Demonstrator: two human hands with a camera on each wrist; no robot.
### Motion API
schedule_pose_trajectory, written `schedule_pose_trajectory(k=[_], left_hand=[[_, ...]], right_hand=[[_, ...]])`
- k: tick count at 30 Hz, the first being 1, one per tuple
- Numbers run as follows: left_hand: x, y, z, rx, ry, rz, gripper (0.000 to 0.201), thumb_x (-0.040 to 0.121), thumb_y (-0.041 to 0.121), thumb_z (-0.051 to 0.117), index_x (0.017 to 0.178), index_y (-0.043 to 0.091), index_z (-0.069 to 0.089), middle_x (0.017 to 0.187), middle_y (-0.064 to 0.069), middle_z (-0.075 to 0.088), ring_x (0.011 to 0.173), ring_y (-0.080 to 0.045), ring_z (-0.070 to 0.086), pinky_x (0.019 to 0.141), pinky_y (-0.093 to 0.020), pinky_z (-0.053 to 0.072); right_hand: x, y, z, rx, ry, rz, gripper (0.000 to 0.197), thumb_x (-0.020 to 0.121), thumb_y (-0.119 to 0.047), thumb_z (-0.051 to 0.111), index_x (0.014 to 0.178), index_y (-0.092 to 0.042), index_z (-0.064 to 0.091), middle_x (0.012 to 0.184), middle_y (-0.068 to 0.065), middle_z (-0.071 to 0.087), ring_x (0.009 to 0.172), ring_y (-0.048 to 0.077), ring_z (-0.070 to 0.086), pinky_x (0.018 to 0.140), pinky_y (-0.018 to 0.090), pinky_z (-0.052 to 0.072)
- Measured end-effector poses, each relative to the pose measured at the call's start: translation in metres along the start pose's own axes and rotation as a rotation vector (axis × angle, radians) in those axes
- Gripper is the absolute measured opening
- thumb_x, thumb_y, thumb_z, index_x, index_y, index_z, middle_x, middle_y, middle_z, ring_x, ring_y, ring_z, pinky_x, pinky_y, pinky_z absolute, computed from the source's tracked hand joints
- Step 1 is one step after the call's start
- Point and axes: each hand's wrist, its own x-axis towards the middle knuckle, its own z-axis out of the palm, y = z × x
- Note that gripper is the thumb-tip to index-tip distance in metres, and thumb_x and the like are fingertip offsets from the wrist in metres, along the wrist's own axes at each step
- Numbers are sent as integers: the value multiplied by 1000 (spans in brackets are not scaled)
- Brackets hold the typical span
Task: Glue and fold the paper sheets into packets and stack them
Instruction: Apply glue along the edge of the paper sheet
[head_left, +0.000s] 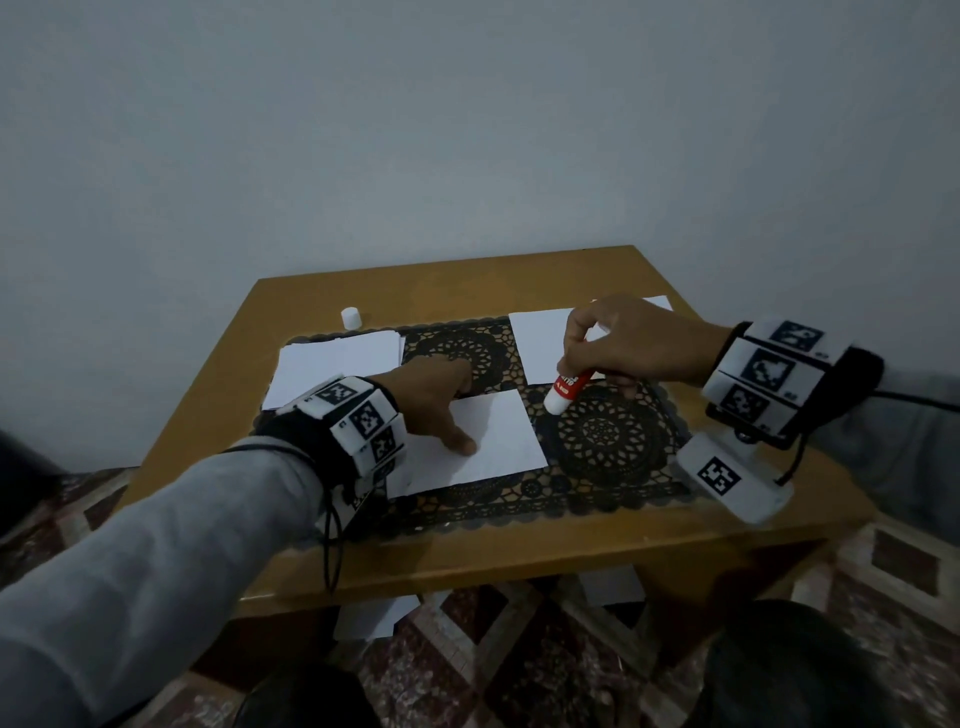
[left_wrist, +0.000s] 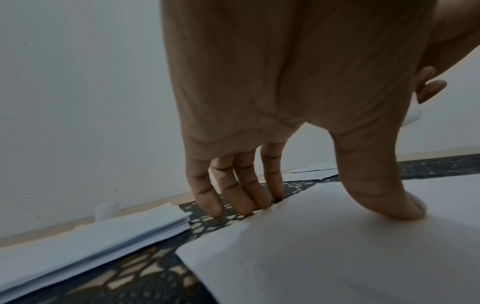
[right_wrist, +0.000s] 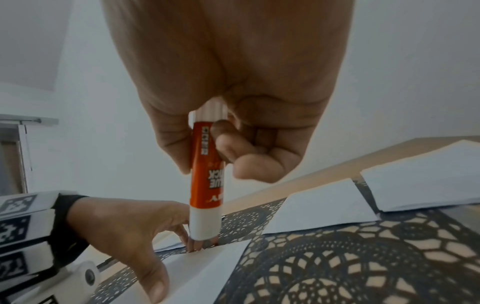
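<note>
A person sits at a small wooden table (head_left: 597, 545) covered by a black lace mat (head_left: 613, 441). At the centre of the head view, the left hand (head_left: 431, 400) lies spread on a white paper sheet (head_left: 498, 441), thumb pressing its surface, straight fingers at its far edge. To the right, the right hand (head_left: 628, 338) grips a red and white glue stick (head_left: 569, 389), uncapped tip pointing down, just above the mat beside the sheet. A stack of sheets (head_left: 332, 364) lies at left centre, a white cap (head_left: 350, 317) behind it. Folded packets (head_left: 540, 343) lie at upper right.
</note>
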Motion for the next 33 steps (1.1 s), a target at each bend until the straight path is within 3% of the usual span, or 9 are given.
schedule_pose_trajectory(k=[7, 14, 16, 19, 22, 24, 26, 30, 33], left_hand=[[-4, 2, 0, -66, -7, -20, 57, 72, 47, 77, 105, 17, 42, 97, 1, 48, 87, -18, 45, 69, -30, 34], [-12, -1, -4, -159, 32, -13, 34, 78, 30, 76, 85, 22, 43, 85, 4, 47, 79, -16, 44, 58, -25, 32], [-18, -5, -7, -213, 50, -12, 34, 79, 22, 74, 97, 21, 46, 92, 5, 51, 87, -17, 48, 63, -25, 37], [-35, -10, -14, -302, 117, 32, 74, 82, 15, 72, 141, 30, 31, 111, 10, 53, 98, -11, 51, 72, -17, 40], [-44, -21, -12, -366, 264, 108, 68, 84, 12, 68, 139, 40, 40, 114, 10, 62, 106, -12, 57, 80, -12, 43], [-46, -27, -8, -466, 236, 85, 45, 84, 8, 67, 120, 35, 62, 124, 6, 63, 111, -13, 57, 93, -17, 44], [-48, -27, -5, -474, 218, -1, 30, 84, 12, 68, 109, 28, 69, 119, 4, 65, 104, -15, 58, 93, -23, 43], [-47, -23, 3, -584, 347, -150, 32, 87, 15, 65, 118, 7, 66, 123, -5, 61, 107, -16, 54, 88, -17, 33], [-47, -21, 14, -524, 312, -207, 34, 88, 19, 64, 120, 9, 63, 124, -7, 59, 103, -19, 54, 85, -21, 37]], right_hand=[[-8, 3, 7, 6, -41, -26, 17, 84, -24, 69, 77, -12, 59, 41, -15, 55, 38, 5, 44, 65, 41, 52], [-9, 1, 8, 11, -46, -55, 16, 84, -24, 69, 78, -13, 60, 43, -13, 56, 44, 12, 47, 53, 33, 50], [-7, 1, 8, 20, -43, -61, 16, 84, -24, 70, 78, -13, 61, 44, -9, 55, 45, 14, 47, 53, 35, 50], [-5, 0, 10, 14, -41, -70, 16, 84, -25, 70, 78, -13, 61, 48, -8, 57, 43, 12, 46, 52, 33, 50], [0, -4, 16, -5, -19, -84, 18, 84, -29, 70, 77, -16, 61, 66, 3, 62, 43, 10, 50, 58, 38, 53], [7, -7, 21, -80, 38, -110, 19, 83, -36, 69, 76, -21, 60, 84, 0, 62, 58, 8, 55, 61, 37, 54], [13, -15, 25, -165, 70, -143, 19, 83, -38, 68, 74, -25, 56, 88, -8, 53, 75, 10, 50, 58, 27, 44], [30, -30, 33, -311, 110, -202, 18, 85, -34, 67, 79, -20, 56, 92, -5, 53, 92, 16, 50, 71, 29, 35], [43, -34, 38, -325, 161, -187, 17, 85, -33, 65, 85, -17, 58, 100, 0, 57, 97, 20, 54, 68, 29, 36]])
